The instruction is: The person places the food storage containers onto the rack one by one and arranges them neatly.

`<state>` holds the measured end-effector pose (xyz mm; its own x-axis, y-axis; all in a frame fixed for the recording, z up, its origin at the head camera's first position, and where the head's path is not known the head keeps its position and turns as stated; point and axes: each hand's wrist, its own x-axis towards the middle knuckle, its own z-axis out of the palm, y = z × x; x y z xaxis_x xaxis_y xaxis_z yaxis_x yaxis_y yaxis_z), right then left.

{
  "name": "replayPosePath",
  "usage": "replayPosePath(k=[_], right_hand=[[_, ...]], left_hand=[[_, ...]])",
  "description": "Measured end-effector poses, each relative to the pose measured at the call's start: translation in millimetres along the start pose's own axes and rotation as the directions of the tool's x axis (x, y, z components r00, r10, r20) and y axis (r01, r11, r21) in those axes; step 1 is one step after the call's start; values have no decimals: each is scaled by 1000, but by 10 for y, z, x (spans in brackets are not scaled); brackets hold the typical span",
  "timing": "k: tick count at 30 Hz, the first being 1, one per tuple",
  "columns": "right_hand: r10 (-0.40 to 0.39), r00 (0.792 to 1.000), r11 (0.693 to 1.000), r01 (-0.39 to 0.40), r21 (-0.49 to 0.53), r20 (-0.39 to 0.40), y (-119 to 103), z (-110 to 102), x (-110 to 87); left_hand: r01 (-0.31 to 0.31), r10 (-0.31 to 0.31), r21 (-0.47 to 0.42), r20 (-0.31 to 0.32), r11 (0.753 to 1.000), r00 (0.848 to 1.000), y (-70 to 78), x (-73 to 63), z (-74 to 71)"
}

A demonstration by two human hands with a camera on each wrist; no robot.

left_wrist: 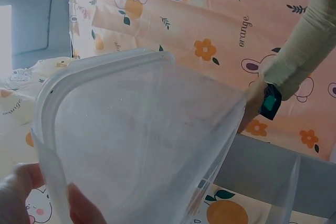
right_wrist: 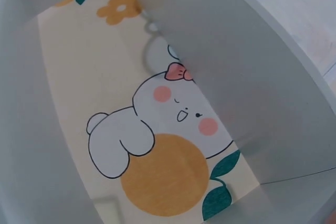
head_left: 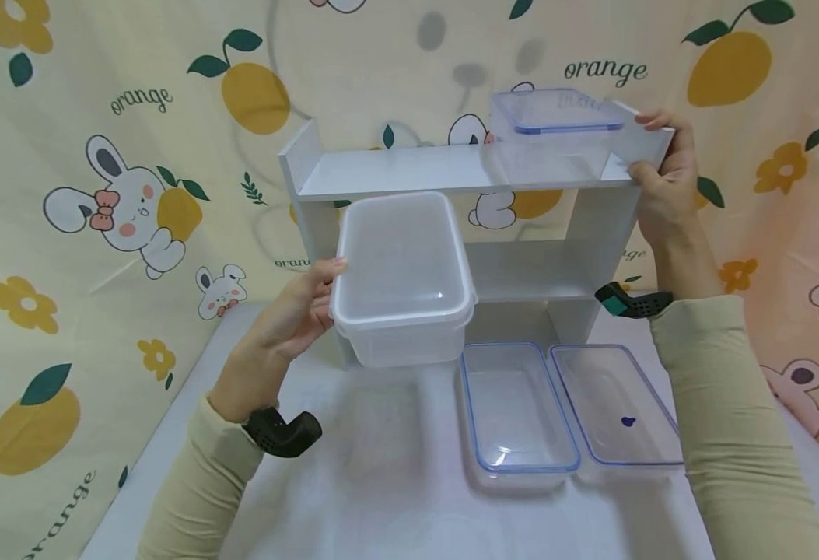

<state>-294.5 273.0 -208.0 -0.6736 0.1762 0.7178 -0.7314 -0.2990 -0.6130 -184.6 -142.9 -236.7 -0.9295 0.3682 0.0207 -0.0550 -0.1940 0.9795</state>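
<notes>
My left hand [head_left: 276,334] grips a clear plastic food container [head_left: 405,342] with a white lid by its left side. It is held up in front of the white shelf unit [head_left: 395,169], lid tilted toward the head camera. The left wrist view shows the container [left_wrist: 142,129] large, with fingertips [left_wrist: 84,205] at its edge. At the unit's upper right corner, my right hand [head_left: 671,183] holds the side panel, thumb in front and fingers over the top. In the right wrist view only the unit's panels [right_wrist: 262,87] appear; the hand is out of sight.
A blue-edged container [head_left: 563,117] sits on the top shelf at the right. Two more, one blue-rimmed [head_left: 521,412] and one with a dark blue spot [head_left: 619,404], stand side by side on the white table [head_left: 381,498]. Behind hangs a printed cloth [head_left: 171,311].
</notes>
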Motion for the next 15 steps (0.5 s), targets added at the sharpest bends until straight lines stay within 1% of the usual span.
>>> replayPosePath(k=[7,12,15], right_hand=[[20,999,1000,-19,17,-47,-4,-8,-1],[35,997,999,-33,35,-66,-8,-2,-12],[51,995,998,-49,29,-81,-7,3,-10]], left_hand=[[5,-5,1,-7,1000,1000,119,-2,-5],[-14,14,5,7,1000,1000,196,-14,-1],[-24,24,-5,7,1000,1000,234,-16,7]])
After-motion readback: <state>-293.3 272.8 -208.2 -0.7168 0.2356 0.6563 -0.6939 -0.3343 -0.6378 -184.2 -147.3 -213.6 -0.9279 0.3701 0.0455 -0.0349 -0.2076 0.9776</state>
